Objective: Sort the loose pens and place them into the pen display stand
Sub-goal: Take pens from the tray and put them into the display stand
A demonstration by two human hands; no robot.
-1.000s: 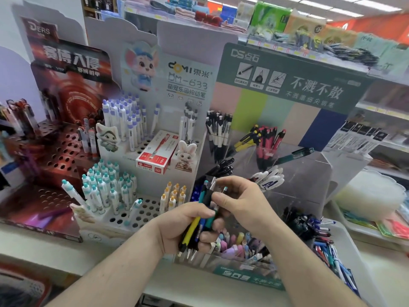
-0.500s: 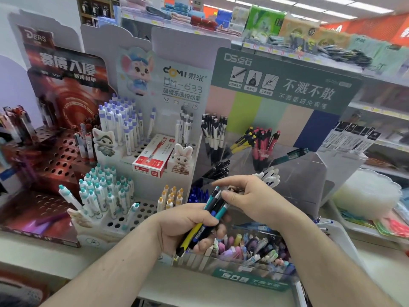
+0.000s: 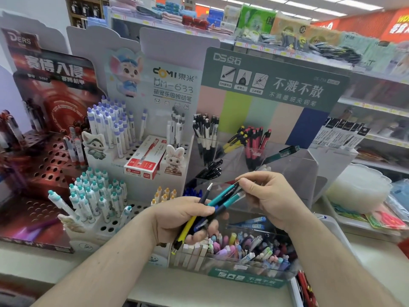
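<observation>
Several loose pens [image 3: 211, 209] sat bunched in the person's left hand [image 3: 183, 220], whose fingers were curled tight round them: a yellow one pointing down toward the bench, a dark one with a silver tip, and two teal ones fanning up to the right. The right hand [image 3: 272, 200] met the bunch from the other side, its grip a pinch of thumb and forefinger on the upper end of one teal pen [image 3: 223, 193], the other fingers loosely bent. Both hands hovered just above the front of the clear pen display stand [image 3: 314, 173].

In that stand, the rear cups held black-and-white pens [image 3: 205, 138], yellow pens [image 3: 234, 142] and red pens [image 3: 256, 140], with a single green pen [image 3: 281, 152] leaning off to the right. Its front tray [image 3: 245, 247] was crowded with pastel pens lying jumbled. A green header card [image 3: 274, 83] rose behind it.

To the left stood a white perforated stand [image 3: 110, 224] with teal-capped pens [image 3: 95, 193] low down and purple-capped pens [image 3: 110, 122] higher up, a red-and-white box [image 3: 143, 160] lying between two cartoon figures. Further left was a dark red stand [image 3: 44, 165]. A pale bench [image 3: 199, 291] carried all of it.
</observation>
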